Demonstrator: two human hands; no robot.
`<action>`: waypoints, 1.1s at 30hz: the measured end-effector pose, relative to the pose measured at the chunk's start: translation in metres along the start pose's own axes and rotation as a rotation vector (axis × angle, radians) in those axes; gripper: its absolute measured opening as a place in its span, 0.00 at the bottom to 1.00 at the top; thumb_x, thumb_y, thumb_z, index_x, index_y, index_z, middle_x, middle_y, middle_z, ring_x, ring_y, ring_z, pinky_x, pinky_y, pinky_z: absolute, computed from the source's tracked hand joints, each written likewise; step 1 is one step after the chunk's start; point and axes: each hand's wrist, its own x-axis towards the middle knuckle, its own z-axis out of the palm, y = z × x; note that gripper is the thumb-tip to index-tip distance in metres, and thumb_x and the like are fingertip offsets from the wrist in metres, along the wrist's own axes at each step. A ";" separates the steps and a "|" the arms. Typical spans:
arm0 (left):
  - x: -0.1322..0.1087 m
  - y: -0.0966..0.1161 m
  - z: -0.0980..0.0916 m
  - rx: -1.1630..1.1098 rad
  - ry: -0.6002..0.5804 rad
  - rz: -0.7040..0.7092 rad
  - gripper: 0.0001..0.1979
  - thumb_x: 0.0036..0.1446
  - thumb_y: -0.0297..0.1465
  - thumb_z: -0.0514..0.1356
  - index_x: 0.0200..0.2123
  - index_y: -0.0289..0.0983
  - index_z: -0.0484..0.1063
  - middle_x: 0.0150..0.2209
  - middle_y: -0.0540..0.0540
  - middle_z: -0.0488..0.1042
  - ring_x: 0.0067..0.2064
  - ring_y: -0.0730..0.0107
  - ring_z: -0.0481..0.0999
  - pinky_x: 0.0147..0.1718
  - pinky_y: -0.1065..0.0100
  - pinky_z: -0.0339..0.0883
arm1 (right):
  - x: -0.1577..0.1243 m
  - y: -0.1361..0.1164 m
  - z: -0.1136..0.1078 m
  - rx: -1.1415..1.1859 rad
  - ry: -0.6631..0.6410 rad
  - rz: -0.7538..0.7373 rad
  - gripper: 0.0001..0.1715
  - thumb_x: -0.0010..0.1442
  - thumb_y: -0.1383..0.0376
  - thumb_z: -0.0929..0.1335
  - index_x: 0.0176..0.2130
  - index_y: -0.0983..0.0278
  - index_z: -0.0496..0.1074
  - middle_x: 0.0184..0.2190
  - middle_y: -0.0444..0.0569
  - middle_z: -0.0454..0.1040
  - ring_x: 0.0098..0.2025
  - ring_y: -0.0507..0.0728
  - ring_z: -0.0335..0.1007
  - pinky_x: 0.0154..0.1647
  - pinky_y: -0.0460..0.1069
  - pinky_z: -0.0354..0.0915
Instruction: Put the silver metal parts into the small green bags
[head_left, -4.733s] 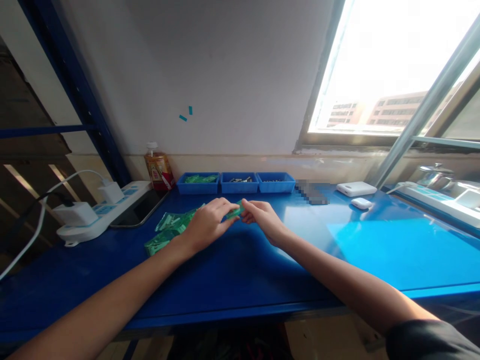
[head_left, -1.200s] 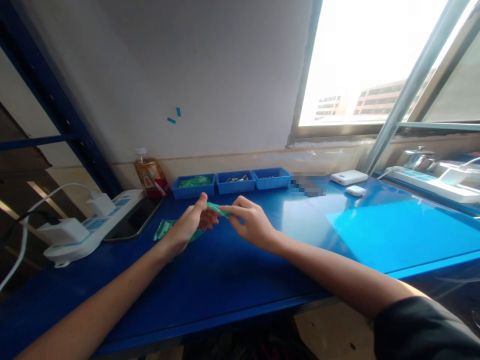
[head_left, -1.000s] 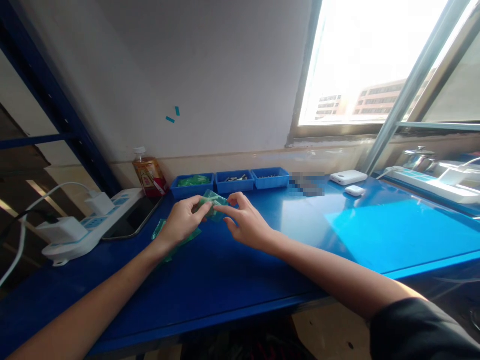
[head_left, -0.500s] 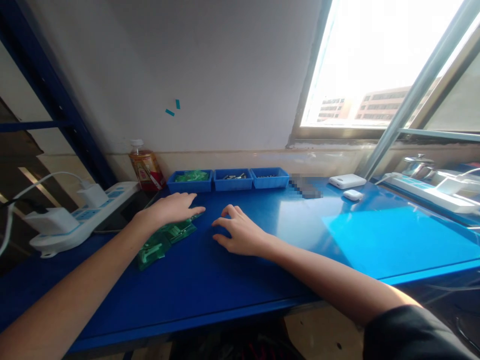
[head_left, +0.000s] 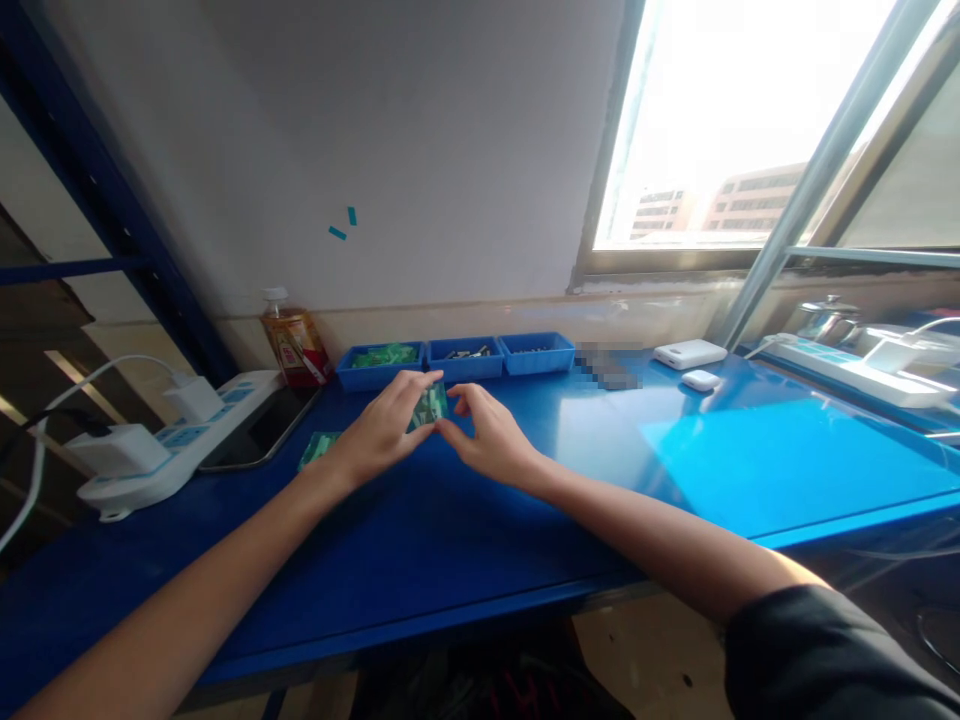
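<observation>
A small green plastic bag (head_left: 430, 405) with pale pieces showing inside stands between my two hands above the blue tabletop. My left hand (head_left: 379, 425) is closed on its left side, thumb at the lower edge and fingers along the top. At the bag's right edge, my right hand (head_left: 491, 430) has its thumb and curled fingers closed on it, though the exact contact is hard to see. Another green bag (head_left: 320, 447) lies on the table by my left wrist, partly covered by it.
Three blue bins line the wall: a left bin (head_left: 367, 378) with green bags, a middle bin (head_left: 465, 368) and a right bin (head_left: 538, 360) with small parts. A phone (head_left: 262, 430), power strip (head_left: 142, 480) and bottle (head_left: 294, 340) stand left; a white box (head_left: 688, 353) is right.
My left hand has moved right and lifted a green bag from the pile. My right hand has come up to the bag and closed from its open pose. The phone now shows more.
</observation>
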 end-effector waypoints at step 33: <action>-0.002 0.051 -0.001 -0.128 0.059 0.100 0.09 0.59 0.32 0.56 0.40 0.42 0.76 0.41 0.46 0.76 0.46 0.62 0.70 0.46 0.62 0.60 | 0.002 -0.002 -0.041 0.618 -0.072 0.561 0.16 0.56 0.56 0.65 0.29 0.67 0.68 0.20 0.42 0.65 0.21 0.48 0.59 0.22 0.43 0.56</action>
